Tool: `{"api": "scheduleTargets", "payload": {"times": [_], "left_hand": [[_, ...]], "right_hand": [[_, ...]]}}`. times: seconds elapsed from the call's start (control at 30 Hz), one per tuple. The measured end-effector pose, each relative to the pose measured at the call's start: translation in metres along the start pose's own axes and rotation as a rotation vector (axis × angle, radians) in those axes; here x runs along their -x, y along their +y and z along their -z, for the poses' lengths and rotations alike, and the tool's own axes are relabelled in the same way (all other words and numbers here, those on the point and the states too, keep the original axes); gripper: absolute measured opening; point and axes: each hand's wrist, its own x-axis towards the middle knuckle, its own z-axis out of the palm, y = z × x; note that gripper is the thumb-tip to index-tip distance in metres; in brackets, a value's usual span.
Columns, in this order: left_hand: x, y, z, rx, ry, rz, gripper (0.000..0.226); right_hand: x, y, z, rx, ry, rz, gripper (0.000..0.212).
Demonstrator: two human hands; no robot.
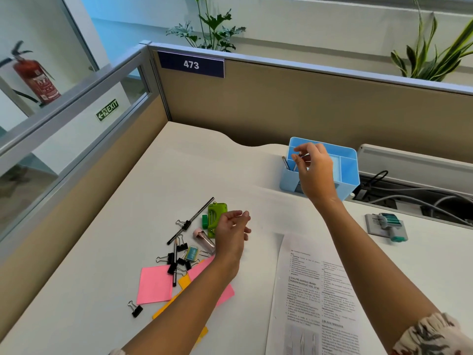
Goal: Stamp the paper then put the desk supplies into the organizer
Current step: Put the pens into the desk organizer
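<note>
Organizer (348,162) under raised, perhaps pinching right hand (313,165)

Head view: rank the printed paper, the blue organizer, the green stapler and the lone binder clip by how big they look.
1. printed paper, nearest the camera
2. blue organizer
3. green stapler, partly behind the left hand
4. lone binder clip

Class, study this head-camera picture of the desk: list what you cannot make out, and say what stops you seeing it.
- Front of the blue organizer: covered by the right hand.
- Thin item pinched in that hand: too small to name.
- Printed paper: text blurred; bottom cut off by the frame edge.
- Green case and pink notes: partly behind the left hand and forearm.
- Stamp: label too small to read.
</note>
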Motion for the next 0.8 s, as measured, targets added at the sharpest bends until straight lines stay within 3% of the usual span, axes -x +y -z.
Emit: {"api": "scheduleTargets", "payload": {"times": [0.27, 0.43, 0.6, 0.8], "left_hand": [[-0.052, 0.015, 0.054, -0.818, 0.155, -0.440, 0.010], [-0.074, 0.028, 0.091, -1.267, 0.271, -0.491, 0.024], [-0.082, 0.030, 0.106, -1.502, 0.258, -0.488, 0.024], [-0.079, 0.028, 0.103, -1.537, 0.267, -0.494, 0.017]], "right_hand": [[0.025, -0.001, 0.000, -0.084, 0.046, -0.096, 0.022], [0.045, -0.001, 0.005, -0.135, 0.088, -0.158, 0.025], [0.063, -0.005, 0.004, -0.148, 0.070, -0.185, 0.023], [0.076, -0.007, 0.001, -0.181, 0.040, -0.201, 0.020]]}}
